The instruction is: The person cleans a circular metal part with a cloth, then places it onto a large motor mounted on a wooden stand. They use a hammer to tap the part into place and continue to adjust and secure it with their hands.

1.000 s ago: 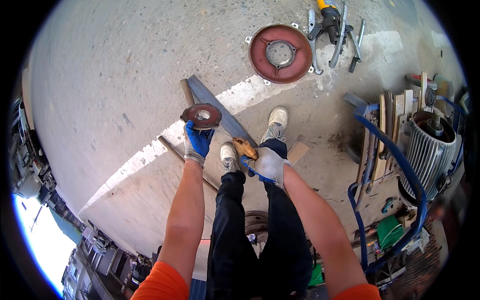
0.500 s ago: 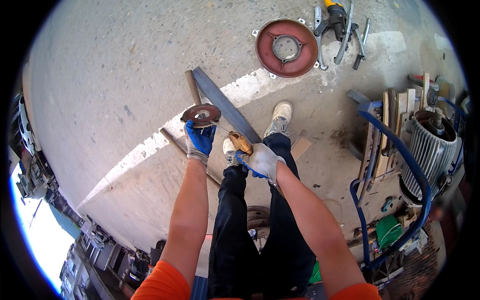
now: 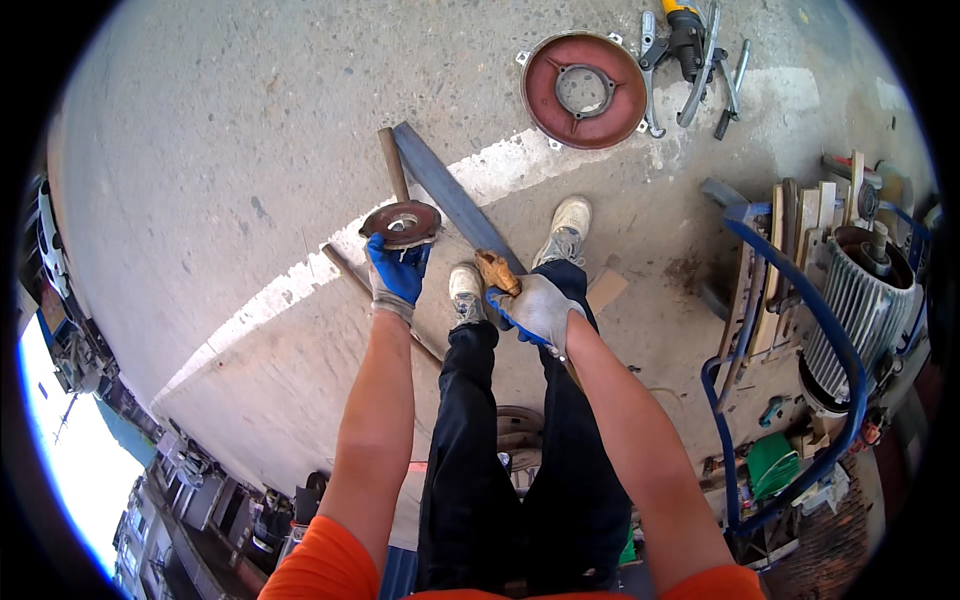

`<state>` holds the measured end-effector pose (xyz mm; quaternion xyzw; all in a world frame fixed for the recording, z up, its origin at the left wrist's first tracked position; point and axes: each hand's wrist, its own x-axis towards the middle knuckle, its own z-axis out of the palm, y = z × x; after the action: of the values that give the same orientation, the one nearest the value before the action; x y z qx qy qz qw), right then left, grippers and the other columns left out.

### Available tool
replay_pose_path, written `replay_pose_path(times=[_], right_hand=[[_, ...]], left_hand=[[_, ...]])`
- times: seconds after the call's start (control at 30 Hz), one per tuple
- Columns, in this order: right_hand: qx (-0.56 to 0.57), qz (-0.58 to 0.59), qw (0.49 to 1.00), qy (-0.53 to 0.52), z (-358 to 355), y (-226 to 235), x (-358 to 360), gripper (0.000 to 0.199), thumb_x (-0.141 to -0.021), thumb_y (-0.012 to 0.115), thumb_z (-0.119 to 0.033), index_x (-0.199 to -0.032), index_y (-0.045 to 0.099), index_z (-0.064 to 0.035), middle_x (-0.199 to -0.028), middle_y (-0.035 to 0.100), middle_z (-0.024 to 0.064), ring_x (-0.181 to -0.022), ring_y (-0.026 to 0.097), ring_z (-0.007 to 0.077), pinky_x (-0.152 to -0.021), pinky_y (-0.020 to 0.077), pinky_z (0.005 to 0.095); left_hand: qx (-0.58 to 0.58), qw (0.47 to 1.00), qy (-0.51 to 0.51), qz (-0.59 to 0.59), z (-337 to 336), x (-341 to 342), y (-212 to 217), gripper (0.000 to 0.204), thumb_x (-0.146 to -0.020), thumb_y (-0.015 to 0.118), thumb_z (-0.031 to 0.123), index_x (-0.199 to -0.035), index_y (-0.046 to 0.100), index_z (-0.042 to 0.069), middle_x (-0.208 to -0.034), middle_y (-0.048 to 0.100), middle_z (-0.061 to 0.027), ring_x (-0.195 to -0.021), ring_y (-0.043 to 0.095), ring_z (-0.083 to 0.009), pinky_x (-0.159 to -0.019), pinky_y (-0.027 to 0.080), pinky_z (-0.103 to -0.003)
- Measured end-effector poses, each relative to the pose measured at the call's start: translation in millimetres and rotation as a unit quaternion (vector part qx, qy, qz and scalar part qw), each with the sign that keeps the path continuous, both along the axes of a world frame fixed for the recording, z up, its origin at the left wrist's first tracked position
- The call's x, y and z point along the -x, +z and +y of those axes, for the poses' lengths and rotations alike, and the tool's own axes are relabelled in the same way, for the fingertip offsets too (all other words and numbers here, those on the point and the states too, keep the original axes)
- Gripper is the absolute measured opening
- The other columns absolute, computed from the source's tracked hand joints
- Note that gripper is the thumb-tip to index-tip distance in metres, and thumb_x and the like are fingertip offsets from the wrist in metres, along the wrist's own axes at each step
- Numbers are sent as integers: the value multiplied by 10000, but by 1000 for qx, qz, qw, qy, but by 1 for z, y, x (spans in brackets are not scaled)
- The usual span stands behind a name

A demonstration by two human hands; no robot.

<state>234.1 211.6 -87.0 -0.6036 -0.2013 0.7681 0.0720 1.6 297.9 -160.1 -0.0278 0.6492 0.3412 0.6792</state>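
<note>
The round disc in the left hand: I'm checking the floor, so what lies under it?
Under the disc run a wooden handle and a flat steel bar; the handle's stretch beneath it is hidden.

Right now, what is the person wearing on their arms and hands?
Both hands wear work gloves. The left hand has a glove with a blue front and a grey knit cuff. The right hand has a grey knit glove with blue along the edges. The forearms are uncovered, and short orange sleeves show at the shoulders. No watch or bracelet is visible.
</note>
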Motion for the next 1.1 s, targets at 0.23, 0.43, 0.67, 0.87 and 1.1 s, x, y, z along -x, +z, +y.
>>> replay_pose_path(times=[0.23,0.43,0.67,0.87,1.1], right_hand=[[79,76,993,32,10,13,-11,339,-888,579,-353,-866,610,-16,-621,599,36,-418,467,103,-380,392,257],[90,77,993,0,8,5,-12,391,-856,599,-408,-783,633,-26,-550,569,57,-419,516,143,-379,407,289],[54,34,998,6,18,-27,-7,437,-837,607,-416,-833,635,20,-569,577,107,-467,557,198,-433,441,331],[48,144,988,-9,45,-29,-19,377,-866,579,-379,-905,638,-8,-669,624,72,-462,531,136,-423,444,288],[-50,-4,994,-94,-22,-99,-77,362,-849,583,-370,-1009,626,-48,-809,673,135,-727,643,242,-673,507,326]], left_hand=[[0,999,-6,-32,-4,14,3,572,-779,577,439,-1261,472,149,-1249,531,-62,-1113,527,-260,-966,418,-438],[-10,997,-26,-75,-8,13,12,616,-763,571,397,-1304,440,135,-1297,496,-84,-1177,485,-271,-987,395,-457],[-13,990,-83,-112,-11,12,0,597,-793,554,375,-1316,427,119,-1316,483,-100,-1198,472,-280,-1010,379,-461],[17,980,-176,-93,-13,-12,-12,644,-774,562,451,-1327,420,153,-1315,488,-70,-1215,459,-249,-1000,385,-454],[88,976,-180,-91,4,-53,-99,278,-842,554,238,-1086,547,106,-1115,607,-88,-1039,583,-233,-921,466,-410]])
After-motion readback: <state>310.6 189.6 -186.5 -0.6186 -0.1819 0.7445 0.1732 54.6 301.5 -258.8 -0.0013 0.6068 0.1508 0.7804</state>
